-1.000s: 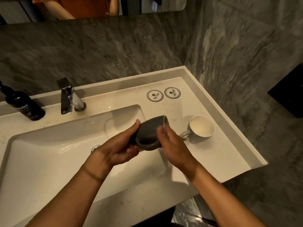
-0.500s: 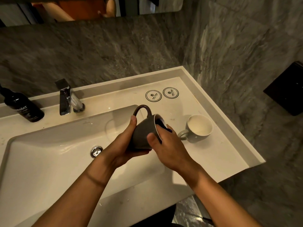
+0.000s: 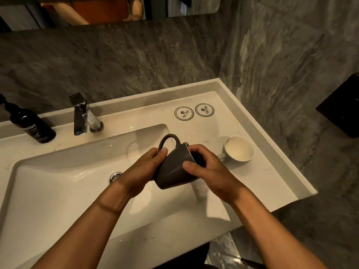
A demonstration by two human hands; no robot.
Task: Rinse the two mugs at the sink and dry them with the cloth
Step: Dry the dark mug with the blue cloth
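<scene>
Both hands grip the dark grey ceramic mug (image 3: 174, 167) over the white sink (image 3: 58, 191), now rotated handle-up; right fingers (image 3: 196, 152) rub inside the rim, suggesting rinsing continues.

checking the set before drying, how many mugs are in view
2: a dark mug tilted on its side, held in both hands over the sink's right edge, and a white mug upright on the counter to its right.

Black pump bottle (image 3: 32, 127) – white lettering ending "nster"; print on the two round coasters (image 3: 184, 113) – too small to read
</scene>
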